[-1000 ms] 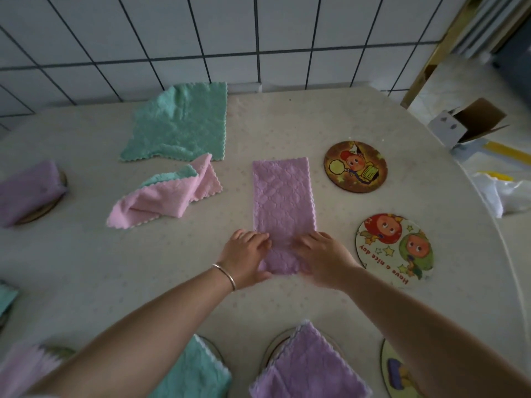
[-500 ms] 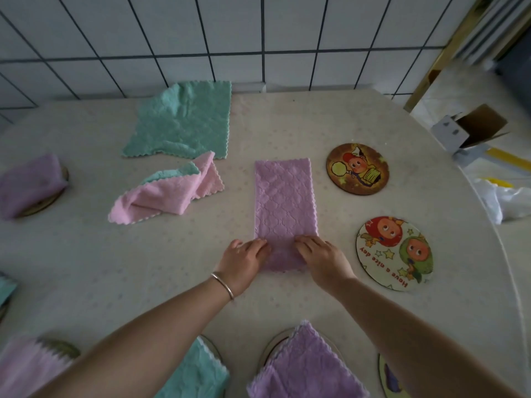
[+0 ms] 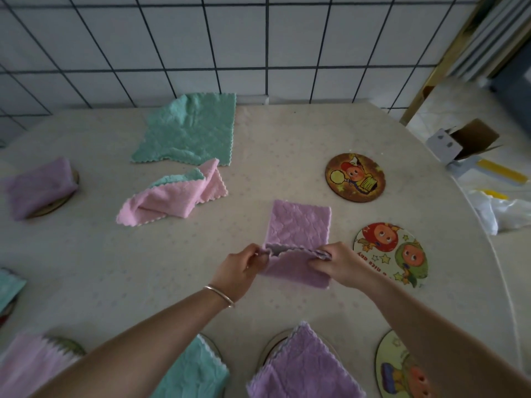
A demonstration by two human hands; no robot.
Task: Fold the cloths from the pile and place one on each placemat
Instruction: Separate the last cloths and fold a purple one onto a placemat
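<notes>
While we had the purple cloth half-folded: this was the state of play at the table (image 3: 86, 254).

Done so far: five placemats already wore a folded cloth — a lilac one far left (image 3: 37, 191), a green one at the left edge (image 3: 8, 285), a pale pink one bottom left (image 3: 26, 366), a green one (image 3: 192, 372) and a purple one (image 3: 301, 366) along the near edge.

Left to do: three round placemats lay bare on our right — the brown cartoon one (image 3: 355, 177), the white one with two round faces (image 3: 392, 254) and a third at the bottom edge (image 3: 402, 369). We judged a little over half the job finished.

Pile: an open green cloth (image 3: 189, 130) and a crumpled pink cloth (image 3: 172, 196) waited unfolded, far side of the table; a second green cloth seemed to peek from under the pink.

Cloth in hand: the purple cloth (image 3: 298, 225) lay mid-table, just beside the white placemat, its near end lifted and doubled towards the far end.

Left hand (image 3: 241, 268): fingers curled, pinching the raised scalloped edge at its left corner, bracelet (image 3: 219, 295) on the wrist.

Right hand (image 3: 342, 262): thumb and fingers pinching the same edge at its right corner, knuckles up.

Pose: both forearms reached in from below, hands level, the edge stretched between them.
</notes>
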